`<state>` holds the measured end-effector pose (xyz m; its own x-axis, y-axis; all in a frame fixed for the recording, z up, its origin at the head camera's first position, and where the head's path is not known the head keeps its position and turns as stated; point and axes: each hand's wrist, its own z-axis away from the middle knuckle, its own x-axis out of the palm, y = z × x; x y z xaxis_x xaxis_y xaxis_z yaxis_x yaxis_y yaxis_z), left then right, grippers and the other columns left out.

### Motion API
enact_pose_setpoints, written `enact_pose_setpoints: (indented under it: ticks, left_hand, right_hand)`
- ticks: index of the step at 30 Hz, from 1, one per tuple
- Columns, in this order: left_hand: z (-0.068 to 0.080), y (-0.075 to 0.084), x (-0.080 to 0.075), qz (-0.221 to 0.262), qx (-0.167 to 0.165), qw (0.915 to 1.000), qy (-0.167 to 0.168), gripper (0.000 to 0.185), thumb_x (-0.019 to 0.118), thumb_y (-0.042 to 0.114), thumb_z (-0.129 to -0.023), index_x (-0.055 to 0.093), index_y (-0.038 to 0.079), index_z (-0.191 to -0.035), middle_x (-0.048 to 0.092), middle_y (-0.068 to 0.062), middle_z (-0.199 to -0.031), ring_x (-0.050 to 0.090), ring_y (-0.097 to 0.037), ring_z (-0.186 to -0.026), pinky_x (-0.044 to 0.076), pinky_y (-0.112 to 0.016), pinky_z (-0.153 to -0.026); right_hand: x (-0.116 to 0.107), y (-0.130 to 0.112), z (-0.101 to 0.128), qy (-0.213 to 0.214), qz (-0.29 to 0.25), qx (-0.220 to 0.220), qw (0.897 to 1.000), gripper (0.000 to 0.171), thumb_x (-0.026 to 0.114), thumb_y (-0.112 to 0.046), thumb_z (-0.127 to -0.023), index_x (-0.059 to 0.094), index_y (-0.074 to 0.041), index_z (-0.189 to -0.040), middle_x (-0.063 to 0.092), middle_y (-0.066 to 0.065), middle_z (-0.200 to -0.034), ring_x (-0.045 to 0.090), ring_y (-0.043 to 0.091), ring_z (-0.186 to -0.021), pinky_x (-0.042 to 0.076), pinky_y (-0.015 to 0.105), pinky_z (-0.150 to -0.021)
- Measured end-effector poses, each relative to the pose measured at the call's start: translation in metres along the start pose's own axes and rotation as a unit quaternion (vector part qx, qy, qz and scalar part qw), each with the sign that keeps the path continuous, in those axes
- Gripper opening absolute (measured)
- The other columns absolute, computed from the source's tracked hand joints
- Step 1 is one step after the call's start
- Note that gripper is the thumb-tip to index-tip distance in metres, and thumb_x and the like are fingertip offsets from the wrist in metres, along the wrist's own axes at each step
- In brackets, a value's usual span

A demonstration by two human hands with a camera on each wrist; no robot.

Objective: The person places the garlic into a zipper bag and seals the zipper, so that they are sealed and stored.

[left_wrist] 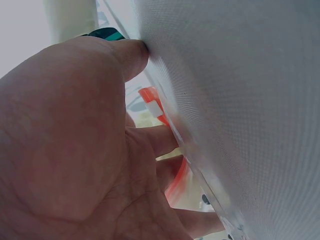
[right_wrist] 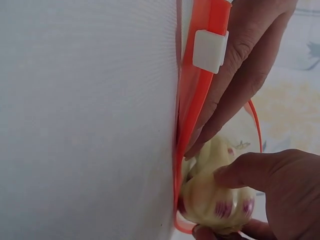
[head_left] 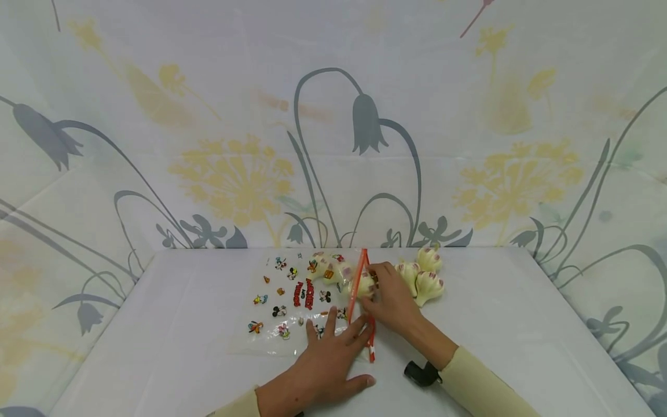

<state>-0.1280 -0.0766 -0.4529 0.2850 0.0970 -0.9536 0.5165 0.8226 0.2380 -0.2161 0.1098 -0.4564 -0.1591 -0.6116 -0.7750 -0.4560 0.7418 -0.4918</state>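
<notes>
A clear slider bag (head_left: 281,304) printed with small cartoon characters lies flat on the white table, its red-edged mouth (head_left: 356,284) spread toward the right. Garlic bulbs (head_left: 325,267) with purple patches show through its far part. My right hand (head_left: 394,298) grips one garlic bulb (right_wrist: 217,197) between thumb and fingers, right at the parted mouth. Across the near part of the bag lies my left hand (head_left: 330,359), fingers spread and fairly straight, pressing by the red edge. The white slider (right_wrist: 210,51) sits on the red strip beside the left fingers in the right wrist view.
Three more garlic bulbs (head_left: 429,286) lie in a cluster just right of my right hand. A black device (head_left: 422,373) shows under the right wrist. Behind the table (head_left: 172,324) hangs a flower-printed cloth (head_left: 333,174).
</notes>
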Motion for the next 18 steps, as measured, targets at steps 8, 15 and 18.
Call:
enact_pose_setpoints:
  ticks: [8, 15, 18]
  left_hand:
    - [-0.001, 0.0, 0.0, -0.002, -0.004, 1.0, -0.004, 0.084, 0.058, 0.075, -0.096, 0.035, 0.036, -0.167, 0.021, 0.015, -0.176, 0.016, -0.055, -0.158, 0.026, -0.09, -0.104]
    - [0.001, 0.0, 0.001, -0.005, 0.007, 0.9999, 0.011, 0.083, 0.059, 0.071, -0.097, 0.036, 0.033, -0.167, 0.023, 0.013, -0.176, 0.019, -0.056, -0.157, 0.028, -0.09, -0.102]
    - [0.001, 0.001, 0.001, -0.007, 0.007, 0.9999, 0.011, 0.082, 0.06, 0.071, -0.097, 0.037, 0.033, -0.166, 0.024, 0.012, -0.175, 0.02, -0.056, -0.156, 0.029, -0.09, -0.101]
  right_hand:
    - [0.008, 0.003, -0.006, 0.002, -0.029, 0.009, 1.0, 0.054, 0.087, -0.006, -0.08, 0.064, 0.002, -0.129, 0.064, 0.013, -0.117, 0.066, 0.024, -0.096, 0.059, 0.042, -0.084]
    - [0.014, 0.002, -0.012, 0.009, -0.048, 0.027, 0.998, 0.06, 0.089, -0.005, -0.077, 0.062, 0.005, -0.13, 0.066, 0.013, -0.109, 0.064, 0.024, -0.092, 0.057, 0.041, -0.079]
    - [0.015, 0.001, -0.015, 0.009, -0.053, 0.043, 0.998, 0.058, 0.09, -0.008, -0.077, 0.063, 0.004, -0.127, 0.066, 0.012, -0.105, 0.062, 0.023, -0.09, 0.055, 0.04, -0.078]
